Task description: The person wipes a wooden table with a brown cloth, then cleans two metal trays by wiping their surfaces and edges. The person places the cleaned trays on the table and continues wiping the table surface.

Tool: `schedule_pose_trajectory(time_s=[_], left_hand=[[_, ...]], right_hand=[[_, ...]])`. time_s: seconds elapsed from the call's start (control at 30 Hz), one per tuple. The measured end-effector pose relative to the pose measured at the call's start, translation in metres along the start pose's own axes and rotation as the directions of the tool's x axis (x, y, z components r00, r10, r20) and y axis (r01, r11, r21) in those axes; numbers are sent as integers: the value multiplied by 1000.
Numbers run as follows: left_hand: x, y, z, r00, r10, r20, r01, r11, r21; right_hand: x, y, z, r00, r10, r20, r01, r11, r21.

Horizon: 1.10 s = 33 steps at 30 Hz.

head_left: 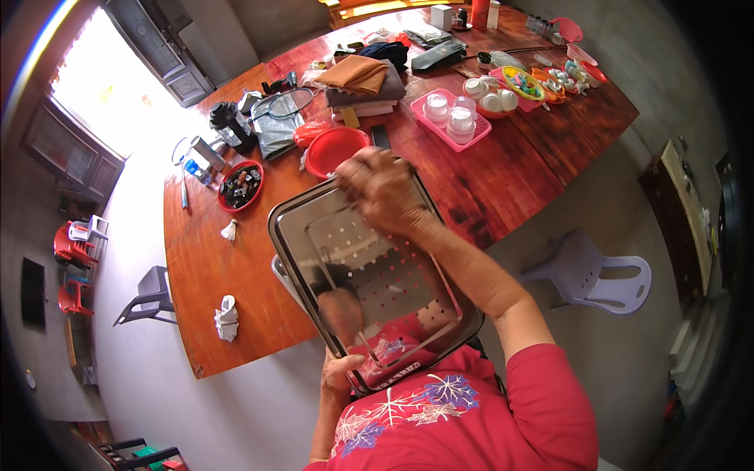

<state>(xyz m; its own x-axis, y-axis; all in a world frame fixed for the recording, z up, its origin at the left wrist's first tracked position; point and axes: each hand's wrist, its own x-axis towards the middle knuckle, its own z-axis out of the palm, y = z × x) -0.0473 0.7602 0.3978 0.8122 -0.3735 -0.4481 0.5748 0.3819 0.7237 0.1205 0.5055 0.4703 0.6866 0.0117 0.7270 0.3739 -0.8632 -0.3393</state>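
A shiny rectangular tray (385, 275) with a dark rim and rows of small holes is tilted up in front of me, its surface mirroring a blurred shape and my red shirt. At its near left corner my left hand (339, 372) grips the edge, thumb on the face and fingers hidden behind. My right hand (378, 191) is curled over the far end of the tray, its fingers bent together and slightly smeared by motion. Whatever it may hold is hidden. Just beyond that hand stands a red basin (334, 145). A pale edge of something shows behind the tray's left side.
A large reddish wooden table (228, 275) carries a red bowl of dark bits (242, 187), a crumpled tissue (226, 318), a black thermos (232, 125), folded cloths (357, 78) and a pink basket of jars (454, 122). Plastic chairs stand right (597, 271) and left (149, 294).
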Motion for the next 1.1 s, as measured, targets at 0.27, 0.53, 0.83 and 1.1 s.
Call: schedule_pose_trajectory(time_s=[0.27,0.53,0.83,1.1], left_hand=[[4,1,0,999,-43,-13,43,998,-44],[18,-8,-21,991,-133,15,132,991,27],[23,15,12,988,-155,23,151,981,123],[34,13,-1,973,-198,120,171,963,206]], right_hand=[[-110,50,-26,971,233,62,-236,970,54],[-204,-27,-107,921,284,267,-293,956,-6],[-182,19,-86,943,327,53,-325,944,-50],[-87,89,-22,843,521,-136,-525,851,1]])
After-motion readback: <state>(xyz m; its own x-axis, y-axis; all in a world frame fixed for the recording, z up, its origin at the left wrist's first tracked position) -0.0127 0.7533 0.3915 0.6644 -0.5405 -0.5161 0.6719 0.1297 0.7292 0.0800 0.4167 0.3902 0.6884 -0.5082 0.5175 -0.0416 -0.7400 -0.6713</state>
